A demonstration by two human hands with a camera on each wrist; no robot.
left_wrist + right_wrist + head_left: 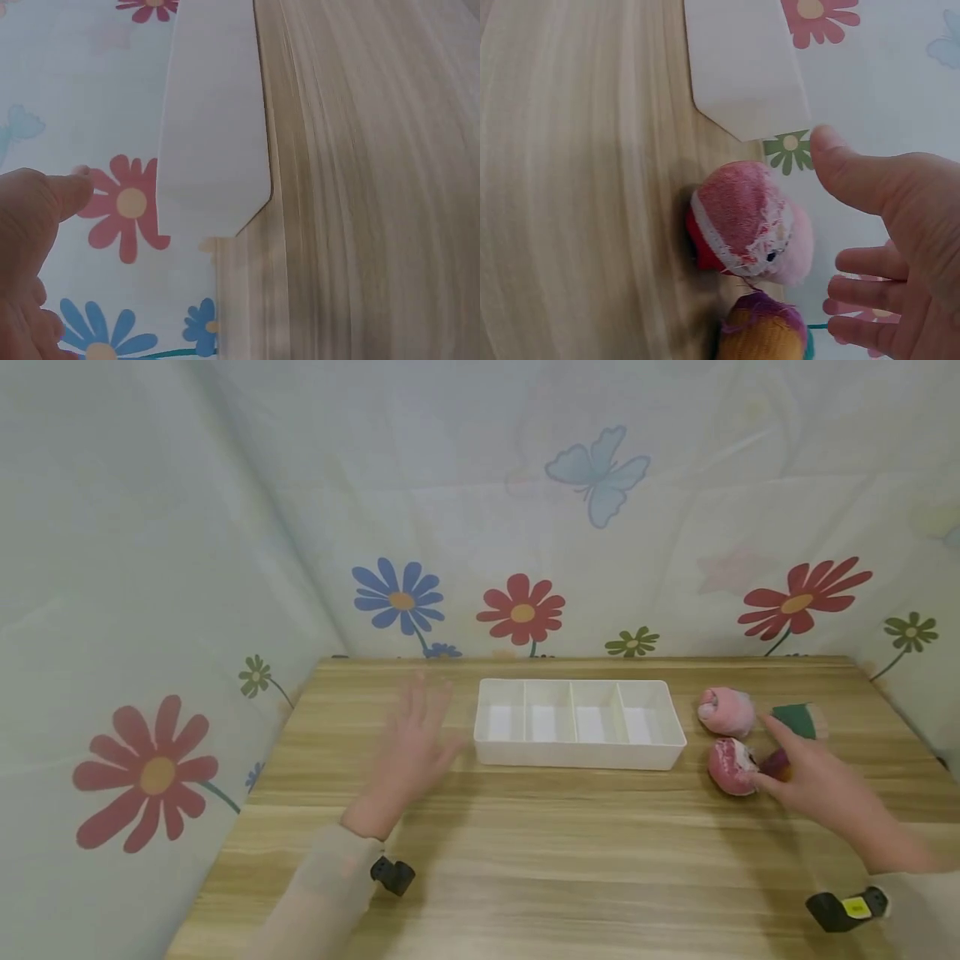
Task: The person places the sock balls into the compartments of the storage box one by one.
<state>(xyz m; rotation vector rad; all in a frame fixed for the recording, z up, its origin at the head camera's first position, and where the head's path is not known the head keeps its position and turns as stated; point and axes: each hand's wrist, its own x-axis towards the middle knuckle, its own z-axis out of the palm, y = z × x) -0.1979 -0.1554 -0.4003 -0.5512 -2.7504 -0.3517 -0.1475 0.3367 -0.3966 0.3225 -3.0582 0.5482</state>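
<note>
Four-compartment white box (577, 755) stands on the table, its sections holding nothing. To its left my left hand (416, 743), blurred, hovers with spread fingers and holds nothing. Right of the box lies a group of balled-up socks: a pink one (726, 712), a red-and-white one (731, 767) with loose threads, a purple-and-orange one (761, 330) and a green one (795, 720). My right hand (825, 785) is over this group, thumb and fingers apart, partly covering the purple-and-orange sock in the head view. In the right wrist view, the hand (900, 225) shows a gap from the socks.
The wood-grain table (525, 860) meets a flower-printed curtain (450, 485) at the back and at both sides. Dark wrist cameras (393, 875) are strapped at both sleeves.
</note>
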